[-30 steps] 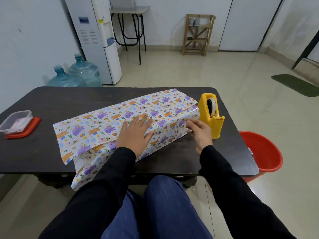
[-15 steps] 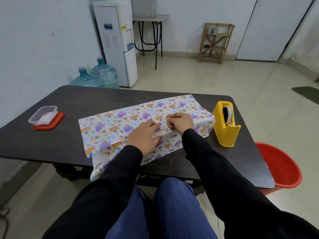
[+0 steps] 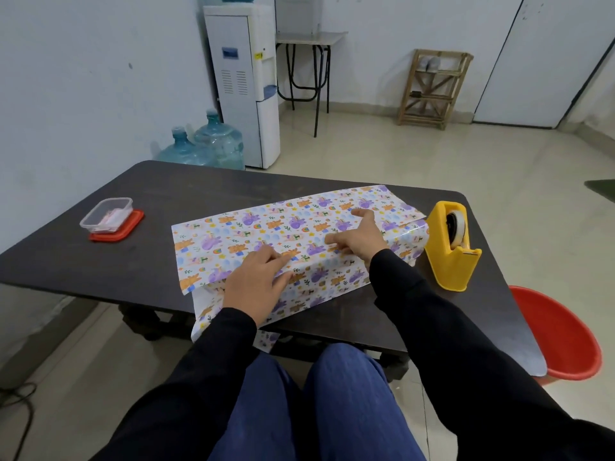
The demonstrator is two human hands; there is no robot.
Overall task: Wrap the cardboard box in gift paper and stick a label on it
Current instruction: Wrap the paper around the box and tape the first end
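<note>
Dark desk front and centre, and the gift paper lies across its middle, folded over the box, which is fully hidden beneath. Left hand is flat on the near top edge, fingers relaxed, pressing the paper down. Right hand is just beside it, fingers stretched out on the paper, thumb lifted, gripping nothing. Yellow tape dispenser stands just right of the package.
</note>
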